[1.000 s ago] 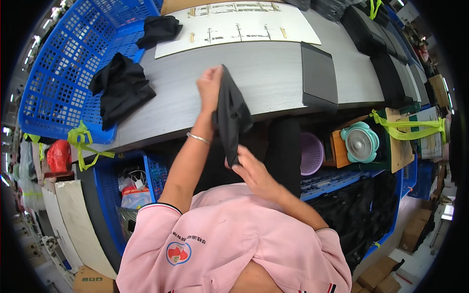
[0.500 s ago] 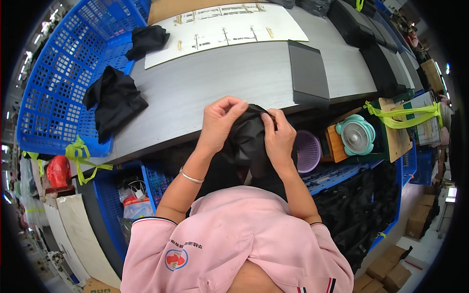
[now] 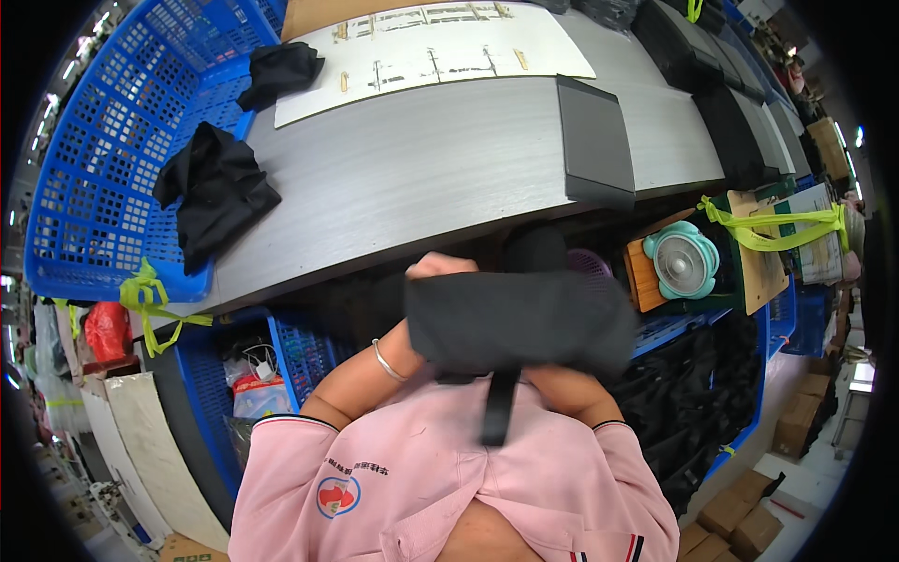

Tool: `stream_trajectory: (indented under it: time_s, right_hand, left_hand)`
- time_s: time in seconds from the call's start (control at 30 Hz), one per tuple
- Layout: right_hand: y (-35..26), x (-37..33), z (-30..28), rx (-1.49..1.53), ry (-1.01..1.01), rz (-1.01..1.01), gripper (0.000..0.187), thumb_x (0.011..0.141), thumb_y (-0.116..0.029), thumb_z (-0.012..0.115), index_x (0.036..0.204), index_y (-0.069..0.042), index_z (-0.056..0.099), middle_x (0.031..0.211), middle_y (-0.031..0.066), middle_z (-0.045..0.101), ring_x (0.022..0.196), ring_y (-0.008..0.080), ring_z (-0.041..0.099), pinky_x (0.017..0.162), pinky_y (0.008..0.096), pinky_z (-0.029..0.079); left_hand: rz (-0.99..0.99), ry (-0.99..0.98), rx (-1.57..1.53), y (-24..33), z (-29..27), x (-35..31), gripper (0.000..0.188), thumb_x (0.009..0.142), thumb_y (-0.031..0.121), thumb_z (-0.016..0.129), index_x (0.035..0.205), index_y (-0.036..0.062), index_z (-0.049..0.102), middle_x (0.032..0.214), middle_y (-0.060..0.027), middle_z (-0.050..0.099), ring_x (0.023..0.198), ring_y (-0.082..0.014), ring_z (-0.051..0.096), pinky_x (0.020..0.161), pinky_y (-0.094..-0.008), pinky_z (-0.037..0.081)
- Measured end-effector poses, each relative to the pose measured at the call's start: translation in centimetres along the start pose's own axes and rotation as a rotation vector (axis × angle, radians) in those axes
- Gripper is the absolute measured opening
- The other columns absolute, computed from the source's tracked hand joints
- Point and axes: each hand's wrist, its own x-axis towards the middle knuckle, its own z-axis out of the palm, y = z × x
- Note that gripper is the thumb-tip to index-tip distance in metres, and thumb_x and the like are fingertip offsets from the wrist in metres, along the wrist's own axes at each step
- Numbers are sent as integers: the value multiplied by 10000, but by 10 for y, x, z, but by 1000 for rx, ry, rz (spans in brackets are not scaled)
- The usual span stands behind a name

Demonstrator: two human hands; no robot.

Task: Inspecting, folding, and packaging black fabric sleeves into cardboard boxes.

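A black fabric piece [image 3: 515, 318], blurred at its right end, is spread in front of my chest. From its lower edge a short black strap [image 3: 499, 409] hangs down over the pink shirt. My left hand [image 3: 442, 266], fingers curled closed, grips the fabric at its upper left corner. The fabric covers my right hand; only the right forearm [image 3: 573, 393] shows below it, so those fingers are hidden.
Ahead lies a grey table [image 3: 412, 159] with a white marked board [image 3: 431, 56] and a dark grey flat panel [image 3: 596, 140]. Black cloth [image 3: 213, 192] hangs over the blue basket [image 3: 103, 159] at left. A small teal fan [image 3: 685, 260] stands at right.
The black fabric has come up from my lap and nearer my chest, spreading wide to the right. Its strap now shows. My right hand has gone behind it; my left hand is lower.
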Motion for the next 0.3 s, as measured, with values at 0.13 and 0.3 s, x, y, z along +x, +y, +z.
stream_trajectory:
  time_s: [0.13, 0.3]
  right_hand:
    - [42, -28, -5, -103, 111, 39, 152, 949, -104, 606, 1002, 24, 670, 856, 70, 690, 725, 148, 645, 672, 272, 508]
    - [99, -26, 53, -225, 248, 73, 159, 949, -104, 591, 998, 26, 669, 865, 57, 693, 721, 145, 650, 668, 276, 516]
  left_hand:
    - [-3, 90, 205, 32, 41, 40, 271, 1003, 258, 590, 1189, 67, 638, 1109, -29, 687, 995, -134, 631, 792, -302, 516]
    - [304, 725, -85, 8, -74, 90, 785, 915, 524, 664, 1551, 217, 323, 1483, -62, 477, 1303, -284, 483, 848, -593, 459]
